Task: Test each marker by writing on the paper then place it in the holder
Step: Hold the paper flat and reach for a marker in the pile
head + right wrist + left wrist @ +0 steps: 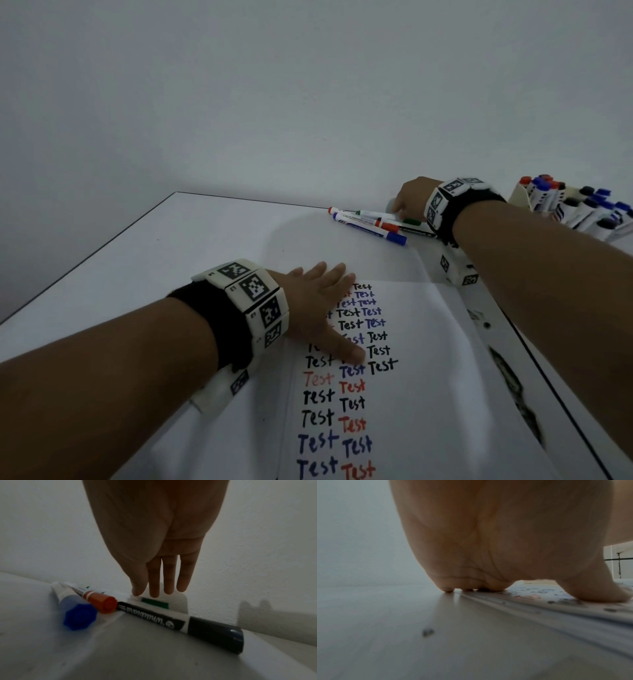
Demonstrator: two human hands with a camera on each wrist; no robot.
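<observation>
While the left hand (318, 301) lies flat with fingers straight and spread on the paper (411, 377) (columns of "Test" in black, blue and red), its palm pins the sheet's left edge to the white table (171, 246). Further right, four capped markers lie loose near the wall: blue marker (75, 611), red marker (101, 601), green marker (154, 603), black marker (197, 626). Right hand (409, 198) hovers over the green one, fingers straight and close together, gripping nothing; holder (517, 197), far right, is packed with markers.
</observation>
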